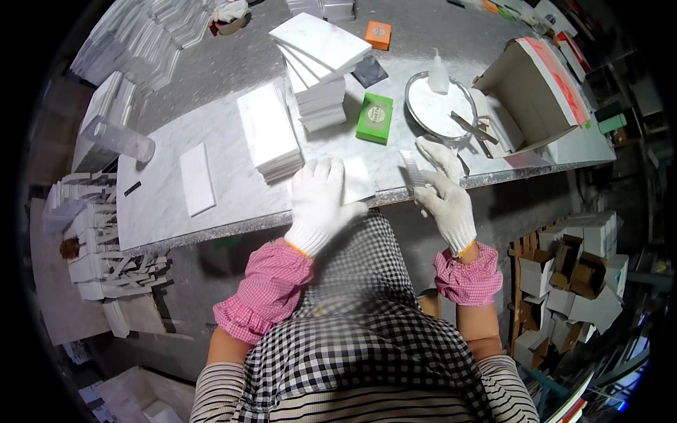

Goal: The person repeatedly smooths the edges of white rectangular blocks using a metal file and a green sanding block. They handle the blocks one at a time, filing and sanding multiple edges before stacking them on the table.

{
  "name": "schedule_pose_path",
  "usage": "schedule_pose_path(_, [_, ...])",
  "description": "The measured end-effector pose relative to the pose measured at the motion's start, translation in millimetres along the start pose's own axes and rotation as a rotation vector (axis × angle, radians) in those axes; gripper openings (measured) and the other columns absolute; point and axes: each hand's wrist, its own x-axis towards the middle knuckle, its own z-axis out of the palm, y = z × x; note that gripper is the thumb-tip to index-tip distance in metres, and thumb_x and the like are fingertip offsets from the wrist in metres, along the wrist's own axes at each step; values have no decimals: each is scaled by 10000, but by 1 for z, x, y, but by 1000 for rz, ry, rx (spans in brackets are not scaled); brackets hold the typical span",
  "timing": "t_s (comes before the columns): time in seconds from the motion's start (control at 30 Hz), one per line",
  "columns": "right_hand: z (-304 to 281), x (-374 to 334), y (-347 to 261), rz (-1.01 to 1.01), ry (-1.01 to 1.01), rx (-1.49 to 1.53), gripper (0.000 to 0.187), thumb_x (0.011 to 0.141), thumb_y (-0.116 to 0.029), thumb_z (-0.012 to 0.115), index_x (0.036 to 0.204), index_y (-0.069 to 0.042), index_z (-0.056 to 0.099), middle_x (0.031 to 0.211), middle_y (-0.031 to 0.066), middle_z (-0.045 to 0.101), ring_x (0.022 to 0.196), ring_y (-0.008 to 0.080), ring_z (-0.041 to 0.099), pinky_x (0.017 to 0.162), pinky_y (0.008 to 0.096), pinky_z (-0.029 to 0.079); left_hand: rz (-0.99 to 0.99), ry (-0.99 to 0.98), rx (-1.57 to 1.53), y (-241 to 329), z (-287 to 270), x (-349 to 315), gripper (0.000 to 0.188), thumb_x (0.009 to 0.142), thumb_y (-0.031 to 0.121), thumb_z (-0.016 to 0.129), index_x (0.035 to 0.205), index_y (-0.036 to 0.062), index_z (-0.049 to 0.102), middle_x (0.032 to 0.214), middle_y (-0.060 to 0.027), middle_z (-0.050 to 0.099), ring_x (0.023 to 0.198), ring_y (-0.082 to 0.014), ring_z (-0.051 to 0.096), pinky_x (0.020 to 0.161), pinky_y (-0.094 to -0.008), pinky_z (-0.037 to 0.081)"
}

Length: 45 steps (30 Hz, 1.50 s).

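Note:
My left hand [319, 201], in a white knit glove, lies flat with its thumb out, over the near end of a white marble-like tile [358, 180] at the table's front edge. Close to its fingertips stands a stack of white tiles [268, 128]. My right hand [449, 210], gloved too, has its fingers curled round the lower end of a pale, flat, ribbed strip [410, 168]; its exact kind is unclear. Just beyond that hand lies a crumpled white cloth [438, 154]. Behind it sits a metal bowl [409, 116] of white material, holding a putty-knife-like tool [474, 127] and a squeeze bottle [438, 75].
A green box [374, 118], an orange box [378, 35] and a fanned tile stack [321, 46] stand farther back. An open carton [525, 99] is at right. At left are a lone tile [197, 179] and a clear cylinder [124, 140]. Small cartons [571, 275] pile up below right.

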Motion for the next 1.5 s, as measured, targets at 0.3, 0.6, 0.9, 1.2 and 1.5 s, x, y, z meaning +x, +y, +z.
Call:
schedule_pose_path(0.3, [33, 6, 22, -20, 72, -149, 247, 974, -267, 659, 1027, -33, 718, 753, 109, 670, 710, 200, 660, 689, 351, 510, 21, -137, 97, -12, 6, 8, 869, 566, 495, 931, 1194, 14, 573, 1096, -154, 620, 1043, -350, 600, 883, -451, 494])
schedule_pose_path(0.6, [86, -13, 18, 6, 144, -101, 278, 988, -288, 639, 1086, -37, 711, 946, 181, 728, 877, 334, 709, 812, 398, 541, -60, -73, 164, -3, 10, -15, 843, 602, 542, 902, 1169, 5, 582, 1026, -155, 626, 961, -339, 614, 834, -455, 491])
schedule_pose_path(0.9, [108, -19, 1, 10, 160, -157, 277, 991, -260, 642, 1171, -55, 695, 1018, 182, 731, 928, 355, 717, 840, 397, 556, -47, -17, 110, -7, 16, -16, 848, 599, 527, 896, 1185, 2, 577, 1015, -163, 624, 941, -350, 610, 802, -467, 480])
schedule_pose_path(1.2, [110, -13, -2, -164, 129, -275, 449, 995, -251, 591, 1417, -100, 619, 1225, 220, 703, 1102, 400, 688, 936, 428, 544, -63, 7, 87, -6, 19, -14, 786, 655, 548, 838, 1161, 2, 589, 997, -170, 624, 918, -354, 607, 777, -467, 472])
schedule_pose_path(1.5, [115, -4, -11, -94, 57, -415, 495, 1007, -260, 581, 1466, -74, 570, 1211, 266, 694, 1092, 446, 685, 933, 451, 550, -71, -13, 108, -4, 19, -11, 691, 698, 501, 796, 1130, 2, 592, 946, -159, 604, 876, -344, 593, 750, -463, 459])
